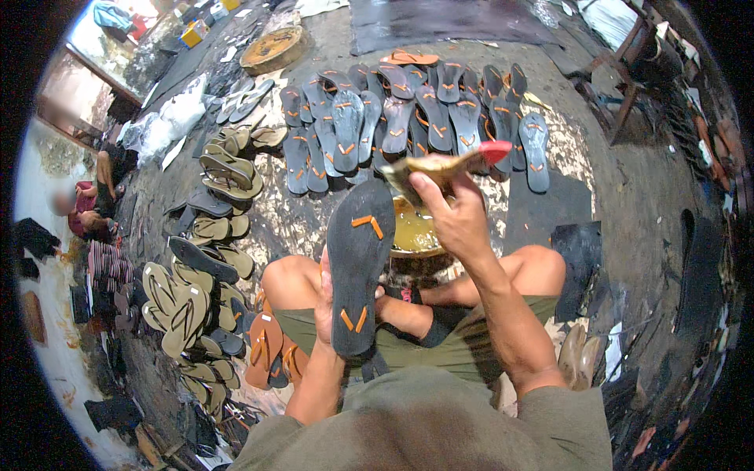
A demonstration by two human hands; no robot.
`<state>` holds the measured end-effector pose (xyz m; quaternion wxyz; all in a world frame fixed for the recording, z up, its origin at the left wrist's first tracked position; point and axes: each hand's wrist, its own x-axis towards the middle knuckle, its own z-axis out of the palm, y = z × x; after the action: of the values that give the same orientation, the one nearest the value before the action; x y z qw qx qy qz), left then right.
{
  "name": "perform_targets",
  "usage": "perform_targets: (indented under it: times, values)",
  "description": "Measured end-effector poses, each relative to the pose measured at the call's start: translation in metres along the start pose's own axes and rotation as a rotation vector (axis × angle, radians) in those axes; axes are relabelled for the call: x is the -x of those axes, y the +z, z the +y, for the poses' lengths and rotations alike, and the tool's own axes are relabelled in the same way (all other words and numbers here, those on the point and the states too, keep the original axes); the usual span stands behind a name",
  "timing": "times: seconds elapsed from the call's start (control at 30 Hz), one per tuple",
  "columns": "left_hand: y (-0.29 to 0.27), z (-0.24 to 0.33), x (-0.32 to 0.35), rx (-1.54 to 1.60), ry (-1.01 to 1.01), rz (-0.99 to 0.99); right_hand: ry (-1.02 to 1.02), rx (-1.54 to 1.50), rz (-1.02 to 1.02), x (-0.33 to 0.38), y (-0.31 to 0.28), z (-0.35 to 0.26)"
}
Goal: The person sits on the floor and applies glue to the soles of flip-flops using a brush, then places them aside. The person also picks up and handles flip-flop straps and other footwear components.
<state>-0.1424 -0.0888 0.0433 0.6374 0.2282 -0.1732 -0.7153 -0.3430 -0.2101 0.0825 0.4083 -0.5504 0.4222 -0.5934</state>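
Note:
My left hand (323,310) is wrapped around the edge of a dark sandal sole (357,275), held upright with its face toward me. Short orange strips show near both ends of that sole. In my right hand (462,224) is a flat, yellow-stained brush-like tool (432,166) with a red end, raised above a round bowl (416,253) of yellowish liquid that looks like glue. The bowl stands in front of my crossed legs, partly hidden by my right hand. The tool and the sole are apart.
Several dark soles with orange strips (393,125) lie in overlapping rows beyond the bowl. Tan sandals (177,306) are piled on the left, with brown sandals (265,341) by my left knee. A round wooden block (273,49) stands far left. Another person (90,208) sits at the left wall.

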Motion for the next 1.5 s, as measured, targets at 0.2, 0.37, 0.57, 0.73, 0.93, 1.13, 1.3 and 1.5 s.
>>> perform_targets:
  times: [0.2,0.37,0.57,0.73,0.93,1.13,1.3,1.5]
  values:
    - [-0.009,0.0,-0.037,0.085,0.089,-0.08,-0.233,0.142,-0.136,0.026,0.036,-0.002]
    - [-0.007,0.015,-0.071,0.119,0.128,-0.014,0.076,-0.026,-0.256,0.123,0.045,-0.003]
    - [-0.015,-0.008,-0.087,0.133,0.047,0.015,-0.316,0.116,-0.346,0.082,0.029,-0.008]
    - [0.03,-0.023,-0.075,0.558,-0.139,0.156,-0.396,0.455,-0.254,0.007,0.03,0.027]
    - [-0.06,-0.02,-0.11,0.088,-0.137,-0.131,-0.324,0.283,-0.427,0.087,0.015,0.003]
    - [-0.027,-0.061,-0.178,0.107,-0.229,0.108,0.053,0.255,-0.088,0.095,-0.054,-0.042]
    - [-0.045,-0.046,-0.314,0.012,-0.205,0.02,0.09,0.166,0.203,0.085,-0.074,-0.049]
    - [-0.068,0.053,-0.221,-0.34,0.032,0.249,0.218,0.238,0.346,0.075,-0.08,-0.036]
